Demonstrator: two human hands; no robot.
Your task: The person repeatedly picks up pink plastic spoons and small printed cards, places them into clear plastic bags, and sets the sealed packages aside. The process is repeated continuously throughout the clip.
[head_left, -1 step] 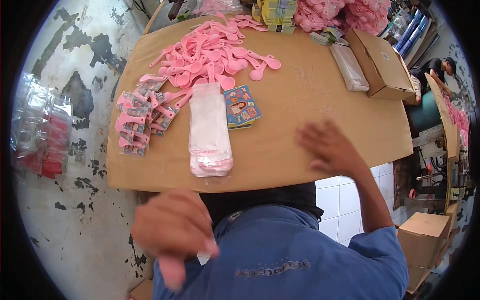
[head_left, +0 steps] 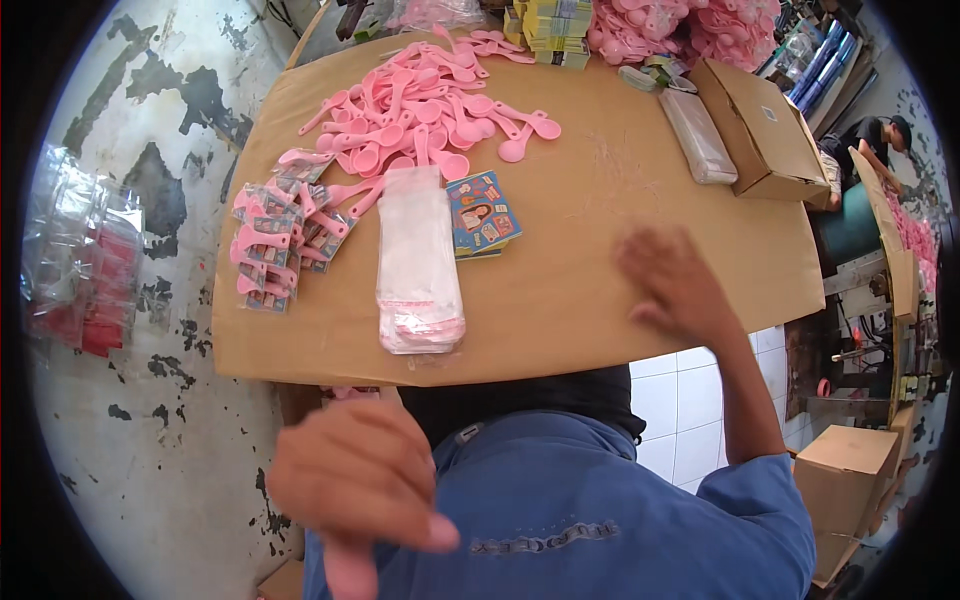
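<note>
Off the table's near edge, in front of my blue shirt, my left hand (head_left: 355, 470) has its fingers curled and its thumb out; it is slightly blurred, and its palm side is hidden. My right hand (head_left: 675, 285) is open above the right part of the table, fingers stretched out and blurred, holding nothing visible. Between the hands lies a stack of clear plastic bags (head_left: 420, 260). Touching its right side is a small stack of blue printed cards (head_left: 485, 215). To its left are packed sets (head_left: 265, 250) of pink spoons with cards. A heap of loose pink measuring spoons (head_left: 400, 110) lies beyond.
A cardboard box (head_left: 765, 130) stands at the table's right edge beside another pack of clear bags (head_left: 697, 135). Card bundles (head_left: 550, 35) and bagged pink spoons (head_left: 680, 30) sit at the back. Another person (head_left: 880, 140) works at far right. Plastic bags hang on the left wall.
My right hand has shifted slightly to the right. My left hand has moved a little right and down, and a small white bit beside its fingers no longer shows.
</note>
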